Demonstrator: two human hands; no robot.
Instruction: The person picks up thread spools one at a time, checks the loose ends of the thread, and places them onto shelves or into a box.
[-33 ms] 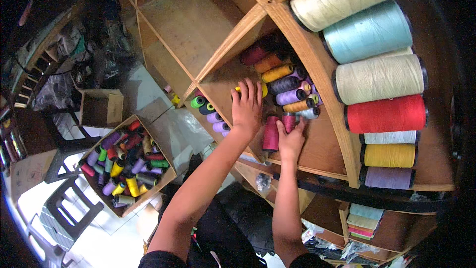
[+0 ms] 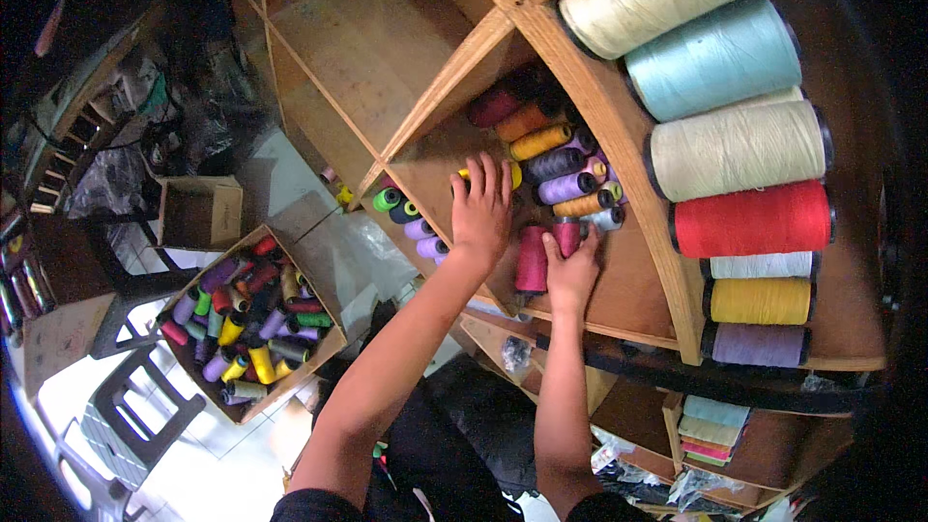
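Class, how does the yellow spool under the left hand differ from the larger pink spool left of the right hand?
The yellow spool is mostly covered by the left hand; the larger pink spool shows almost whole. The yellow spool lies roughly crosswise in the picture; the larger pink spool runs roughly up and down. Both are in the same compartment.

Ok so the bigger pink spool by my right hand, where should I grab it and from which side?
I'd grip the bigger pink spool around its middle, probably from the left. It's a plain cylinder, its length running roughly up and down the view. Bare shelf shows on its left, while your right hand and the smaller pink spool crowd its right.
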